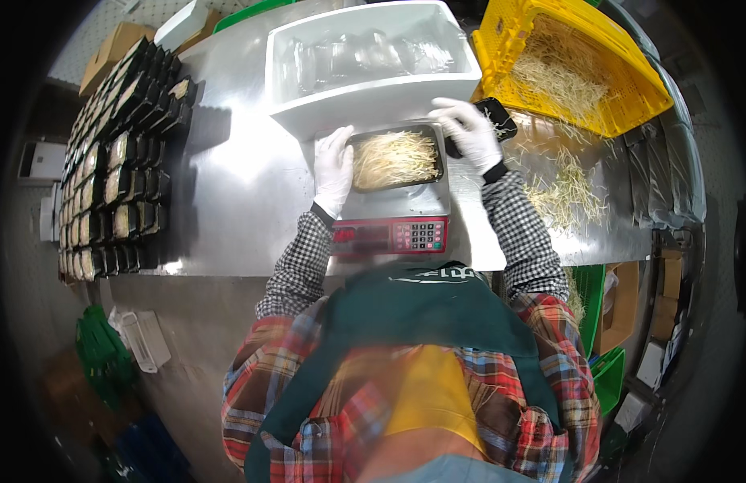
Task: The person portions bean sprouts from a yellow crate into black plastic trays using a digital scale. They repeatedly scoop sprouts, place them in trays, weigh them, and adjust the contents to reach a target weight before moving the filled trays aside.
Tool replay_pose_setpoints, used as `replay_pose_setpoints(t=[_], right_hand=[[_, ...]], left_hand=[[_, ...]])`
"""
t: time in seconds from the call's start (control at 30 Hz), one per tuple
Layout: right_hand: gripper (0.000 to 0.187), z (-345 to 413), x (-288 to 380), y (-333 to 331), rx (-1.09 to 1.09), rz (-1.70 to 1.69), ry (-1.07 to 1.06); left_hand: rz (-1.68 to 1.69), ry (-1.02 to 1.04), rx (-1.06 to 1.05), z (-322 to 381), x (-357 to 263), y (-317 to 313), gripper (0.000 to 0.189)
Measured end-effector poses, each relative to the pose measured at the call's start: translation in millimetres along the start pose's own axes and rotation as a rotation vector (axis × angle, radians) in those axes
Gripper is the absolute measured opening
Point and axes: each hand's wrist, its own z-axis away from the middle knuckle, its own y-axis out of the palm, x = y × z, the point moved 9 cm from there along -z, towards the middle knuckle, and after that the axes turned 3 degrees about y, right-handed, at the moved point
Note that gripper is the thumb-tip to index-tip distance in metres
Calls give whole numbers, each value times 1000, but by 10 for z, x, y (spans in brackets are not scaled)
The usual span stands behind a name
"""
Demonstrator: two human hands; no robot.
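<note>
A black plastic tray of pale sprouts [397, 160] rests on the metal pan of a digital scale [390, 235] with a red keypad panel. Along the tray's left side, my left hand [333, 166] in a white glove has its fingers and thumb at the rim. My right hand [466, 133], also gloved, hovers by the tray's upper right corner with its fingers apart; nothing shows in them. Partly behind that hand is another black tray [496, 118] with a few sprout strands on it.
Filled black trays [122, 163] stand stacked at the table's left. A white foam box [373, 99] holding clear plastic items stands behind the scale. A yellow crate [641, 99] of sprouts lies tipped at the back right. Loose sprouts [569, 193] lie on the metal table [240, 205].
</note>
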Motion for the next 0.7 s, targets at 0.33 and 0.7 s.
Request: replay_pose_setpoints(t=[0.33, 0.7], right_hand=[[41, 75, 6, 227, -100, 379, -176], [25, 148, -121, 1217, 149, 875, -111]], left_hand=[[-194, 95, 119, -167, -345, -77, 60], [-200, 61, 393, -39, -630, 649, 34]])
